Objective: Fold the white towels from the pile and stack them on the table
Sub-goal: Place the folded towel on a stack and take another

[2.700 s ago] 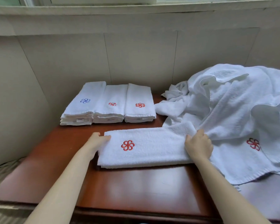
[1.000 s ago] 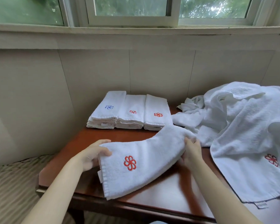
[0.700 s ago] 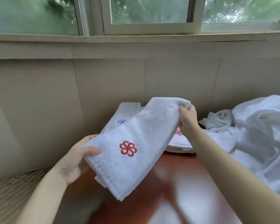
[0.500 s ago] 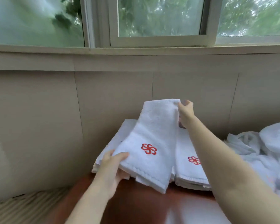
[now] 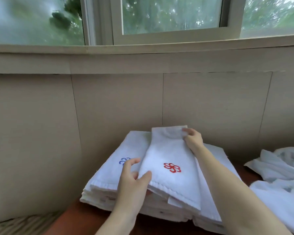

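Observation:
A folded white towel with a red flower mark [image 5: 170,160] lies over the middle stack of folded towels at the back of the brown table [image 5: 78,216]. My left hand [image 5: 132,180] holds its near left corner, thumb on top. My right hand [image 5: 192,139] pinches its far right corner. To the left sits a stack with a blue flower mark [image 5: 112,168]. The right stack [image 5: 219,156] is mostly hidden behind my right forearm. The pile of unfolded white towels [image 5: 278,177] lies at the right edge.
A beige panelled wall [image 5: 119,102] rises right behind the stacks, with a window sill and window above. A striped surface [image 5: 24,224] shows low at the left, beside the table's edge.
Both hands lifted the folded towel off the table front, carried it back and left, and lowered it onto the middle stack. The view swung up and left with it.

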